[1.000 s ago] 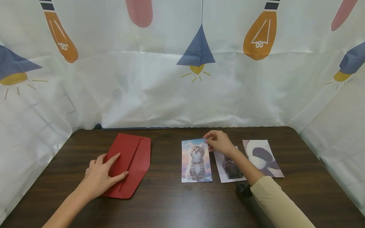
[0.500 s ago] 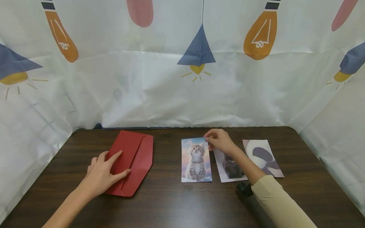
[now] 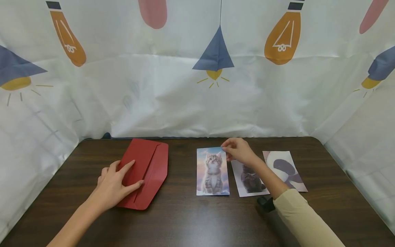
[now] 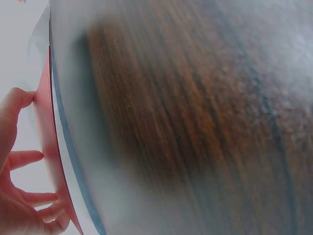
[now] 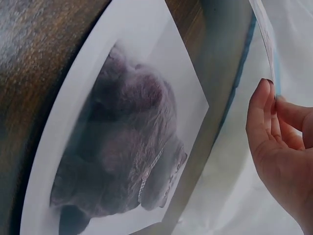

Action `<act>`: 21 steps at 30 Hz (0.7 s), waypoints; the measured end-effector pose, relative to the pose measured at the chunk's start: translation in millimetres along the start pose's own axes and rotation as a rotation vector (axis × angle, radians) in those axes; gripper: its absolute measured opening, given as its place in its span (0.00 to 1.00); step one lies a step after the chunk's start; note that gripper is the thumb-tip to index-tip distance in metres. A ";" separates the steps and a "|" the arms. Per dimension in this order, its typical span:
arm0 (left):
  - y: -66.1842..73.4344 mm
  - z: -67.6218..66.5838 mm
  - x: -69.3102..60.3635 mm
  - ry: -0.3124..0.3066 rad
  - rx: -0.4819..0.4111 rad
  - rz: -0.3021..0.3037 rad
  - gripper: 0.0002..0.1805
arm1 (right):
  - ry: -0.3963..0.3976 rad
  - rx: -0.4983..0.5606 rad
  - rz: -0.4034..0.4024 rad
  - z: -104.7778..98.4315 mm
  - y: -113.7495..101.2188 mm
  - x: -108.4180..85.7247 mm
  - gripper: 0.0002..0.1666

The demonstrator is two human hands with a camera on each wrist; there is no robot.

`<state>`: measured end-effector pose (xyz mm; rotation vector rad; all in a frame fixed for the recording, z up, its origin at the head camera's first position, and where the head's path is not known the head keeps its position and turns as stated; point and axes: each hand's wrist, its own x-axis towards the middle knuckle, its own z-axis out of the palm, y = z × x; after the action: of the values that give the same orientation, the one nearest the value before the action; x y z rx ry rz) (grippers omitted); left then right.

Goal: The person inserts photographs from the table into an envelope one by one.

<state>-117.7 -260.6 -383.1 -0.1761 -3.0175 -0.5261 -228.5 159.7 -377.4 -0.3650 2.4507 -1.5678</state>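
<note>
On the left of the table in the head view lies a red envelope (image 3: 156,178), tilted, its tapered flap to the right. My left hand (image 3: 115,185) rests on it with fingers spread; the left wrist view has all visible fingertips (image 4: 36,155) on the same face of the envelope. Between thumb and fingertips my right hand (image 3: 240,151) pinches the upper right corner of a kitten picture card (image 3: 213,175). In the right wrist view that card (image 5: 266,36) is edge-on and raised from the table. A dark cat picture (image 3: 251,180) lies beneath the right forearm, partly covered.
Farther right is another picture card (image 3: 285,168) with a white and grey design. A black camera (image 3: 266,203) sits at the right wrist. Behind the dark wooden table (image 3: 182,219) hangs a white curtain (image 3: 172,103) printed with lamps.
The envelope has slid slightly away and to the right under my left hand. My right hand has risen a little, lifting the kitten card's top edge slightly.
</note>
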 end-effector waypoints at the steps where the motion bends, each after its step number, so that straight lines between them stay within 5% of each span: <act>1: 0.2 -0.1 0.3 0.001 0.001 0.001 0.46 | 0.000 0.000 0.001 -0.2 -0.7 -0.4 0.13; 21: 10.2 0.9 3.5 0.020 -0.039 0.025 0.46 | 0.000 0.012 0.020 -4.8 -0.9 -2.6 0.15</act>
<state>-120.0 -250.4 -380.2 -0.2085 -2.9832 -0.5806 -227.5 164.2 -374.5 -0.3374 2.4363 -1.5732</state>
